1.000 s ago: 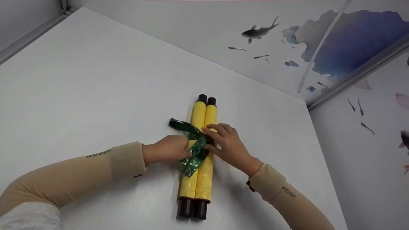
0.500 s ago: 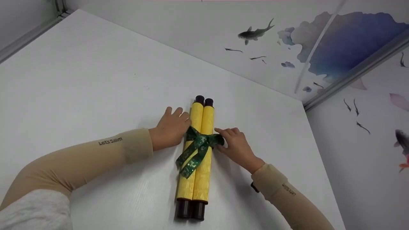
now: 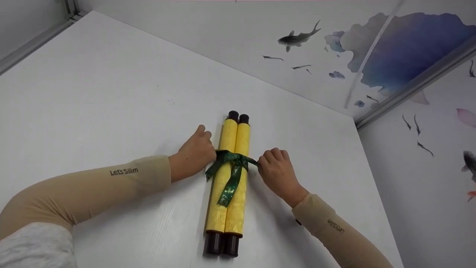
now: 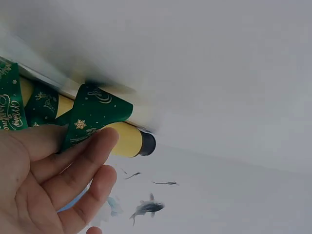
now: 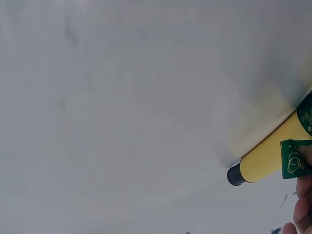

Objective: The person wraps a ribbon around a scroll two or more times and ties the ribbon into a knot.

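Note:
Two yellow scroll-like rolls (image 3: 235, 216) with dark brown end knobs lie side by side on the white table. Around their middle runs a green ribbon (image 3: 230, 184) with gold print, knotted on top, two tails hanging toward the near end. My left hand (image 3: 194, 154) pinches the ribbon's left loop; in the left wrist view, that green loop (image 4: 97, 114) sits between thumb and fingers. On the other side my right hand (image 3: 279, 175) pinches the right loop, drawn out taut. A folded ribbon piece (image 5: 291, 163) shows between the right fingers in the right wrist view.
The white tabletop (image 3: 111, 93) spreads around the rolls. Behind it stands a pale wall with a painted fish (image 3: 297, 39) and a blue-purple leaf (image 3: 405, 48). A metal rail (image 3: 412, 87) runs down the wall corner at right.
The left hand went from the ribbon's middle to its left loop. My right hand moved outward to the right loop. The bow now looks narrower and pulled tighter, with its tails shifted.

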Tool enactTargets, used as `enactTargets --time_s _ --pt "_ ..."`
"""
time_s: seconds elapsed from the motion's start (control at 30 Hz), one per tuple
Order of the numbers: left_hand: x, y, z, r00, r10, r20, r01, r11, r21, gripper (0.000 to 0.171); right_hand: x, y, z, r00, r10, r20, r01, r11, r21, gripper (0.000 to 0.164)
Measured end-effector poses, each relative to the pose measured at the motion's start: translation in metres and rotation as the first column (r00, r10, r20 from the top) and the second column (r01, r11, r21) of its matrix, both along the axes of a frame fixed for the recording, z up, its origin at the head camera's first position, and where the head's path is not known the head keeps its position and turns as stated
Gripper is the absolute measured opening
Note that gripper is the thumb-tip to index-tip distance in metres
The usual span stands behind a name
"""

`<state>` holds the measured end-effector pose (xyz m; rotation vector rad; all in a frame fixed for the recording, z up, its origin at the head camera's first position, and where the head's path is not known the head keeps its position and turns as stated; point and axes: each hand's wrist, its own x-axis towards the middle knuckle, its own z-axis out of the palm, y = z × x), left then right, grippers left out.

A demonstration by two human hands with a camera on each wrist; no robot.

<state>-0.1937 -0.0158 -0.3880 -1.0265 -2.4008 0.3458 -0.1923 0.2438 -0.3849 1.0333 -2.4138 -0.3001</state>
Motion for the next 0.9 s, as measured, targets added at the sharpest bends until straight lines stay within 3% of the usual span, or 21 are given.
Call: enactTargets --time_s 0.13,0.37,0.53,0.7,0.83,0.9 --pt "0.004 -0.005 -0.002 0.999 -0.006 -0.049 0.003 0.997 -0.077 0.022 0.004 0.003 0.0 1.0 -0.01 -0.004 0.01 0.996 0.091 0.011" --pt "0.013 -0.01 -0.003 0.999 -0.012 -0.053 0.006 0.993 -0.119 0.018 0.01 0.008 -0.002 0.999 0.026 0.02 -0.029 0.987 0.156 0.012" --pt "0.011 -0.013 -0.005 1.0 0.013 -0.024 -0.016 0.991 -0.129 0.014 0.009 0.005 -0.003 1.0 0.029 0.002 -0.029 0.987 0.158 0.01" --pt "0.008 -0.015 -0.01 0.999 0.039 0.009 -0.039 0.998 -0.051 0.017 0.008 0.006 -0.008 0.999 -0.033 -0.014 0.034 0.994 0.105 0.012" --pt "0.007 -0.016 -0.013 0.999 0.023 0.022 -0.024 0.999 0.048 0.014 0.011 0.013 -0.01 0.998 -0.063 0.017 0.062 0.997 0.055 0.012" --pt "0.007 -0.017 -0.012 0.999 0.027 0.031 -0.029 0.998 0.054 0.011 0.012 0.018 -0.01 0.997 -0.067 0.034 0.067 0.997 0.024 0.011"
